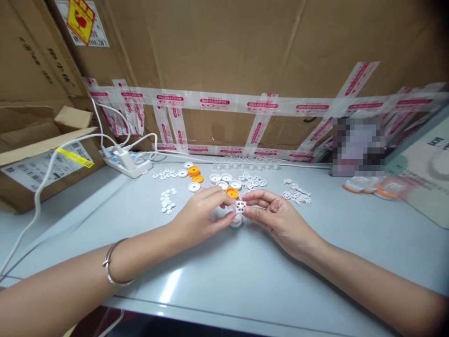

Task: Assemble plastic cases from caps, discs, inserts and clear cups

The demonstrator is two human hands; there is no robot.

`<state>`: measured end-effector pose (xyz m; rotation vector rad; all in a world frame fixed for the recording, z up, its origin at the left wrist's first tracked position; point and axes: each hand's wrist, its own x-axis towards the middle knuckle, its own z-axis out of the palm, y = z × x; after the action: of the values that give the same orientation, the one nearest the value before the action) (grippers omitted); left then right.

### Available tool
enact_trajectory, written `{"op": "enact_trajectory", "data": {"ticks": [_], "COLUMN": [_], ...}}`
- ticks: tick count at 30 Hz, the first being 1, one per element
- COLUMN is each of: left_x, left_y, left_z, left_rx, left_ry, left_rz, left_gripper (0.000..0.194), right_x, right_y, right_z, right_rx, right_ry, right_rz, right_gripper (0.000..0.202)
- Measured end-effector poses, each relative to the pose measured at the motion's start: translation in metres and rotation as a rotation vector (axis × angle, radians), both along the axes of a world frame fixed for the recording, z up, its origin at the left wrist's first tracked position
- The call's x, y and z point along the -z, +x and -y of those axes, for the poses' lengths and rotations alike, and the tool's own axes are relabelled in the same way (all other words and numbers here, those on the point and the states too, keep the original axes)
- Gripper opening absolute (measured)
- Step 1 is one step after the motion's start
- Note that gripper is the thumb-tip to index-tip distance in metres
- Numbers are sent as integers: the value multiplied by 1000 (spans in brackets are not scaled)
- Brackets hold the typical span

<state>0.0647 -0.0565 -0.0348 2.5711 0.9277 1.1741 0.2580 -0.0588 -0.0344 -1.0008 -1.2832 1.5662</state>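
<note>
Near the middle of the table, my left hand (203,213) and my right hand (277,215) meet around a small white plastic piece with star-shaped openings (240,207). Fingertips of both hands pinch it from either side. Just beneath it is a round white part with a teal edge (236,222), partly covered by the held piece. Right behind my fingers lies an orange round cap (232,193), close to several white round caps (215,179). Similar white openwork pieces (251,180) lie in a pile past my right fingertips, with a second pile (297,193) farther right.
Small white discs (167,202) lie to the left, near more orange caps (193,171). A row of clear cylinders (245,163) stands at the back against a large taped carton (224,126). A power strip (131,164) with white cables and an open box (49,159) are at left.
</note>
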Motion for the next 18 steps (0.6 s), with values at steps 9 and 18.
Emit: {"op": "enact_trajectory", "data": {"ticks": [9,18], "left_x": [3,6], "left_y": [5,10], "left_z": [2,4], "left_rx": [-48,-45], "left_ry": [-20,15], "left_rz": [-2,-41], "left_gripper": [6,6], "right_x": [-1,-3], "right_y": [-3,-8], "right_z": [3,7], "right_rx": [-2,83], "right_ry": [11,5], "right_rz": [3,30], "right_gripper": [27,28]}}
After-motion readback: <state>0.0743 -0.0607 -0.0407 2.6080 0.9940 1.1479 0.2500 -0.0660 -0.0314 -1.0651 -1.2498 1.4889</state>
